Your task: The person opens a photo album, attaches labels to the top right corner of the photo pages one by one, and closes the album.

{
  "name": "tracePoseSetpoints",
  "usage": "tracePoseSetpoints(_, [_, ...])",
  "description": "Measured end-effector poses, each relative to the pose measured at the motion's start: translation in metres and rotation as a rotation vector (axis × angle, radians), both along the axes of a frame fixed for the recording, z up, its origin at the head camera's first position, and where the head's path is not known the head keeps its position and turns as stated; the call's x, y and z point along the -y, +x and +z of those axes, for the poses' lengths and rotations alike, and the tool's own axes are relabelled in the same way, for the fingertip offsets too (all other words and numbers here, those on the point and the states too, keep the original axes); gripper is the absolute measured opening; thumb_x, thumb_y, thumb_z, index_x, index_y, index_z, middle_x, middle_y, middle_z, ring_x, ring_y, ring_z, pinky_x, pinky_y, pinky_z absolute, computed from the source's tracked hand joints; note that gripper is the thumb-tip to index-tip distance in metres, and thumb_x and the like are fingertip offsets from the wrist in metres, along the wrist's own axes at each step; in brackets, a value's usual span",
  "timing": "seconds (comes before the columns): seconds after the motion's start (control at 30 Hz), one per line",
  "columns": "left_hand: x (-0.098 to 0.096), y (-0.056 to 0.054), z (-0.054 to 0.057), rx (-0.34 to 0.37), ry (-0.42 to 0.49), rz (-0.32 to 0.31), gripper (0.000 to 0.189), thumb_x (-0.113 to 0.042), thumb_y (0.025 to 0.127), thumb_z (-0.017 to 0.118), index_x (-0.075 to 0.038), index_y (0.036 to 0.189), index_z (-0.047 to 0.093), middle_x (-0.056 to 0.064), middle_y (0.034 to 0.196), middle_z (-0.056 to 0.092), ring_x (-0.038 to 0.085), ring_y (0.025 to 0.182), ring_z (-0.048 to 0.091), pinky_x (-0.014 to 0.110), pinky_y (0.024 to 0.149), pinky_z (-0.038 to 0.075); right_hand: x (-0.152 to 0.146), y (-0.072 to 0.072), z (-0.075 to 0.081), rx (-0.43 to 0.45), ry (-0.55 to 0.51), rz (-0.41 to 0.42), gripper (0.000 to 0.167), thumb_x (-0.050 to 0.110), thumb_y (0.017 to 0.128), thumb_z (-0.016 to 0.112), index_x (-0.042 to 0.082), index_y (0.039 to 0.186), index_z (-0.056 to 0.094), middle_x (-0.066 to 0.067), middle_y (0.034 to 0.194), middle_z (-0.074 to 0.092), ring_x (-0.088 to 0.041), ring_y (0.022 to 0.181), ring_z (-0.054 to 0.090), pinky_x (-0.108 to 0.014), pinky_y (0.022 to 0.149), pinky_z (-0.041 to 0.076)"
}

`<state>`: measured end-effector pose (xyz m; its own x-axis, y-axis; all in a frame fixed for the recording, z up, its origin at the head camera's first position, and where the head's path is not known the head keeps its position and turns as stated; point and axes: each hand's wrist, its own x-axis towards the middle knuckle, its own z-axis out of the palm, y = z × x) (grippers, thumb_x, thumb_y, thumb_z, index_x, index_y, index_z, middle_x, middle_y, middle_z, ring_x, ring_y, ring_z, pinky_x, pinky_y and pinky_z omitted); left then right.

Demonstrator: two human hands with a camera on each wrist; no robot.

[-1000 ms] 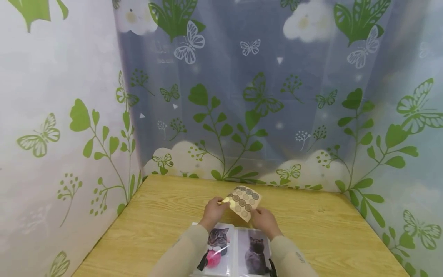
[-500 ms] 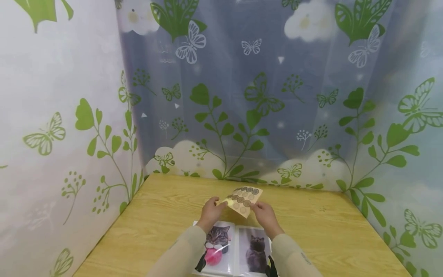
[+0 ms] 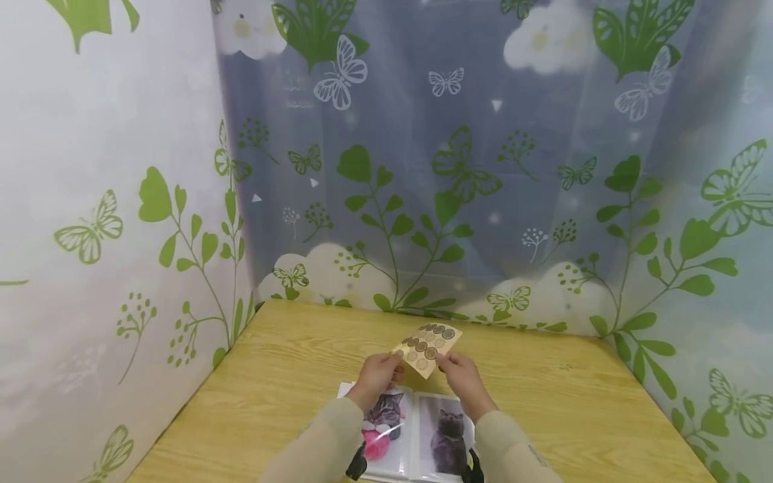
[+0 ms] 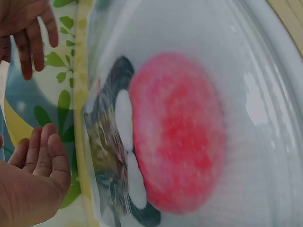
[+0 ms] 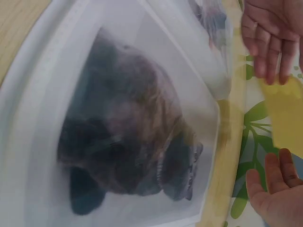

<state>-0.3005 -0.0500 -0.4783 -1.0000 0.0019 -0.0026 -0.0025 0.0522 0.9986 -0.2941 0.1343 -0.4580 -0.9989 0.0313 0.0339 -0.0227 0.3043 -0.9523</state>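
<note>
In the head view I hold up a yellowish sheet of round, coin-like stickers [image 3: 427,343] over the table, tilted, between my hands. My left hand [image 3: 378,377] pinches its left edge, thumb on top; my right hand [image 3: 464,381] pinches the lower right edge. The sheet's plain yellow back [image 5: 286,118] shows in the right wrist view. Below and nearer me lies an open photo album [image 3: 414,439]. A tabby cat with a pink ball [image 4: 177,132] fills its left page, and a dark grey cat [image 5: 128,123] its right page, both under glossy clear sleeves.
The album lies on a wood-grain table [image 3: 543,402]. Behind the table hangs a blue-grey curtain [image 3: 386,100] printed with leaves and butterflies, and pale printed walls [image 3: 72,154] close in both sides. Dark straps [image 3: 473,466] show at my wrists.
My right fingers have shifted from near the sheet's bottom corner up its right edge. My left fingers have curled further under the sheet. The head view has swung slightly left.
</note>
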Motion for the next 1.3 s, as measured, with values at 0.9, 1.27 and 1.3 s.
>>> tracePoseSetpoints(0.9, [-0.003, 0.006, 0.003, 0.022, 0.216, 0.051, 0.019, -0.013, 0.096, 0.064, 0.002, 0.086, 0.064, 0.01, 0.078, 0.07, 0.012, 0.064, 0.066, 0.026, 0.062, 0.056, 0.001, 0.011, 0.002, -0.103, 0.255, -0.133, 0.048, 0.023, 0.1, 0.057, -0.007, 0.137, 0.05, -0.028, 0.133, 0.055, -0.044, 0.121, 0.052, -0.057, 0.1, 0.044])
tracePoseSetpoints(1.27, [-0.004, 0.012, 0.0, -0.012, 0.209, 0.105, 0.018, -0.015, 0.095, 0.066, 0.002, 0.087, 0.063, 0.008, 0.078, 0.072, 0.014, 0.068, 0.068, 0.029, 0.065, 0.055, 0.029, 0.017, -0.007, -0.504, 0.652, -0.111, 0.02, 0.019, 0.091, 0.071, 0.006, 0.104, 0.075, -0.013, 0.103, 0.069, -0.033, 0.094, 0.065, -0.052, 0.082, 0.052])
tracePoseSetpoints(1.3, [-0.004, 0.012, -0.001, -0.014, 0.207, 0.107, 0.018, -0.014, 0.095, 0.066, 0.001, 0.086, 0.063, 0.008, 0.078, 0.071, 0.014, 0.067, 0.068, 0.029, 0.064, 0.055, 0.031, 0.017, -0.008, -0.529, 0.672, -0.105, 0.017, 0.019, 0.09, 0.072, 0.007, 0.101, 0.075, -0.011, 0.099, 0.07, -0.031, 0.091, 0.065, -0.051, 0.08, 0.053])
